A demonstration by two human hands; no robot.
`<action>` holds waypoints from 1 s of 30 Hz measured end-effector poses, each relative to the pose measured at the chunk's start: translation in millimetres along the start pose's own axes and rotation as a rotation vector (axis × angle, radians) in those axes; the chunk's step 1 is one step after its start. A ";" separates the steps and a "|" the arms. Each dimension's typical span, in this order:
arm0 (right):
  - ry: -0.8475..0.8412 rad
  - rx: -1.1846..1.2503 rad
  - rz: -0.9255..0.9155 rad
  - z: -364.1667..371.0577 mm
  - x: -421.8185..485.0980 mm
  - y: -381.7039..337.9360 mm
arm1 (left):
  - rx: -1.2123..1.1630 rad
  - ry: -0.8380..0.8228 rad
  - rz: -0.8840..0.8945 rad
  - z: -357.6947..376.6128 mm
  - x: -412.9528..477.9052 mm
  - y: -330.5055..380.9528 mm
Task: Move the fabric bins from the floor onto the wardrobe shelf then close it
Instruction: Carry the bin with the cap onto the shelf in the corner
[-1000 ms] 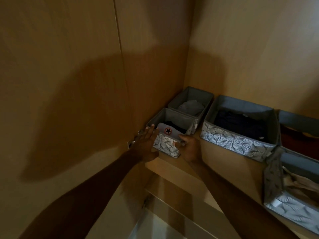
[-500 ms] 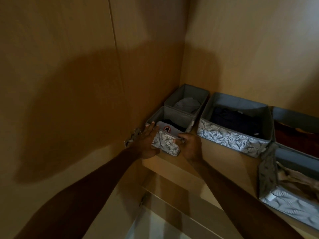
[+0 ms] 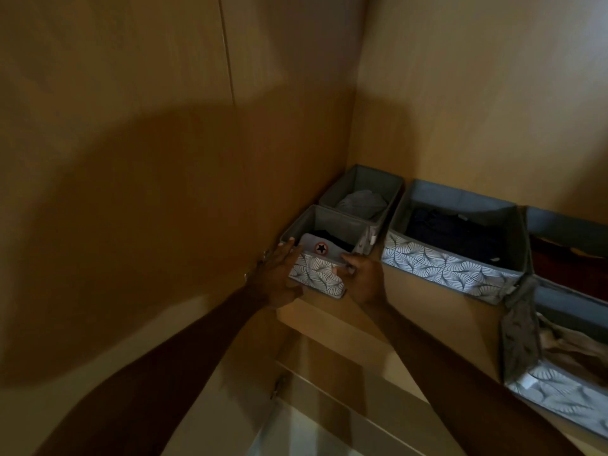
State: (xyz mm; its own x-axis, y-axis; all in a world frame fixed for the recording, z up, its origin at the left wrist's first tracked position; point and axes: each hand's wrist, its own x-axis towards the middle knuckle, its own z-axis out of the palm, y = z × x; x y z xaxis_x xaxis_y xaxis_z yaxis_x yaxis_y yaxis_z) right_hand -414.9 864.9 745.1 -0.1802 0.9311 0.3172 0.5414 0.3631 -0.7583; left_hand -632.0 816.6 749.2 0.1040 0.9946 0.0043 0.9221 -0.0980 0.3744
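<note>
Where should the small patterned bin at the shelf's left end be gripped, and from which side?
Grip the small bin at its patterned front's two corners, coming from the open front. The wardrobe wall flanks its left, a rear bin sits behind, and the large bin stands close on its right. The left hand and right hand hold there.

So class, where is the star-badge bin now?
Head view: the star-badge bin sits left on the wardrobe shelf, in front of the rear small bin, beside the wide bin, between left hand and right hand.
</note>
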 end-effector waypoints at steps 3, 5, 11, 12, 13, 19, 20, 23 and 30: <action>0.010 -0.004 0.006 2.9 1.5 -0.7 | -0.018 -0.038 -0.013 -4.4 1.7 -2.7; 0.009 0.001 0.014 2.2 1.2 1.5 | -0.027 -0.039 -0.015 -3.6 3.0 -1.6; 0.021 0.008 0.019 1.1 -8.8 -4.3 | -0.106 0.052 -0.060 2.3 1.6 -0.9; 0.038 0.007 0.019 0.1 -12.3 -5.1 | -0.145 0.117 -0.053 4.3 -1.0 0.5; 0.064 0.007 0.020 -1.3 -16.6 -5.8 | -0.193 0.189 -0.041 7.1 -4.9 3.0; 0.231 0.142 0.169 -11.3 -53.8 -16.0 | -0.785 0.310 -0.123 21.4 -46.3 24.9; 0.229 0.212 0.241 -12.6 -63.9 -14.7 | -0.876 0.308 -0.145 25.3 -55.9 27.0; 0.232 0.360 0.401 -9.2 -106.7 -9.8 | -1.129 0.261 -0.252 43.6 -89.3 35.1; 0.202 0.399 0.489 -21.4 -209.6 -10.8 | -1.301 0.215 -0.400 91.6 -162.6 57.1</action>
State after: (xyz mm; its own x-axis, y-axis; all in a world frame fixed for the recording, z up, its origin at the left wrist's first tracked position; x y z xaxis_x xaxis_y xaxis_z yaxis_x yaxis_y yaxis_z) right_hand -365.4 665.1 699.0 0.1874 0.9812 -0.0457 0.1695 -0.0782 -0.9824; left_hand -562.0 646.1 685.0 -0.2519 0.9444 -0.2111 -0.1472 0.1782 0.9729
